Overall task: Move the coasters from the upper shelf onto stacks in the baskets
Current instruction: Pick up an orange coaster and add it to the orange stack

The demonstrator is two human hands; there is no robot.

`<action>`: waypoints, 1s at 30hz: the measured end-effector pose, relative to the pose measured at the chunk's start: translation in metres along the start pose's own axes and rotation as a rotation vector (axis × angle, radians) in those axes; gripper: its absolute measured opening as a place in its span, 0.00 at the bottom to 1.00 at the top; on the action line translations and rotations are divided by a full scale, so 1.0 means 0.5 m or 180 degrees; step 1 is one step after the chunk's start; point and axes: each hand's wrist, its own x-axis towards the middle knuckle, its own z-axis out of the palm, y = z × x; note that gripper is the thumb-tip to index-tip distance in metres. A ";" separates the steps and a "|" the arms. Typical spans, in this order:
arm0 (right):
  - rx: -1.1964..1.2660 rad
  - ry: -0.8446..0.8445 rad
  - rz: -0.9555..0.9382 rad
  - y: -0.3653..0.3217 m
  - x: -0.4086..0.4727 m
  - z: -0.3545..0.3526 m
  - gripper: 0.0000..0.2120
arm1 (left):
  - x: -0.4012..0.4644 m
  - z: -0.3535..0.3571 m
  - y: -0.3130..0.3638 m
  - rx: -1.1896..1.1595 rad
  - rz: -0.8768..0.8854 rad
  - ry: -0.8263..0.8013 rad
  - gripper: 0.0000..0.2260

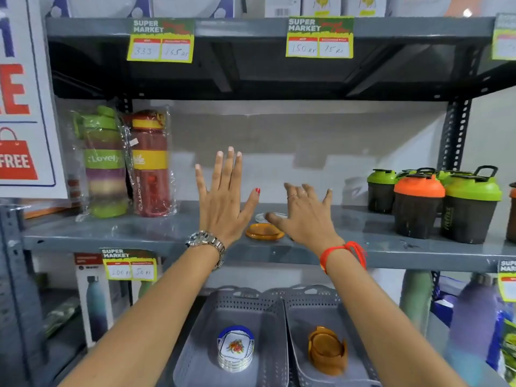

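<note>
An amber coaster [264, 231] lies on the grey upper shelf [139, 233], with a white coaster [262, 217] just behind it. My left hand [223, 196] hovers left of them, fingers spread, holding nothing. My right hand [304, 216] hangs over the shelf to their right, fingers apart, its thumb over the white coaster. Below, the left grey basket [201, 339] holds a stack of white coasters [236, 348] with a flower print. The right grey basket [360, 367] holds a stack of amber coasters [327, 350].
Two wrapped bottles [125, 163] stand at the shelf's left. Shaker cups [435, 202] with green and orange lids stand at the right. A slotted steel upright [453, 141] rises at the right; another shelf [251, 27] with price tags hangs overhead. Bottles stand beside the baskets.
</note>
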 end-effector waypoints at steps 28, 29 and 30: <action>0.0671 0.1937 0.0326 -0.052 -0.055 0.045 0.48 | -0.156 0.060 -0.052 0.0143 -0.0316 -0.0571 0.31; 0.0721 0.2105 0.0287 -0.056 -0.060 0.032 0.47 | -0.156 0.061 -0.054 0.0153 -0.0311 -0.0579 0.31; 0.0775 0.2270 0.0245 -0.061 -0.065 0.017 0.47 | -0.157 0.061 -0.055 0.0178 -0.0314 -0.0605 0.31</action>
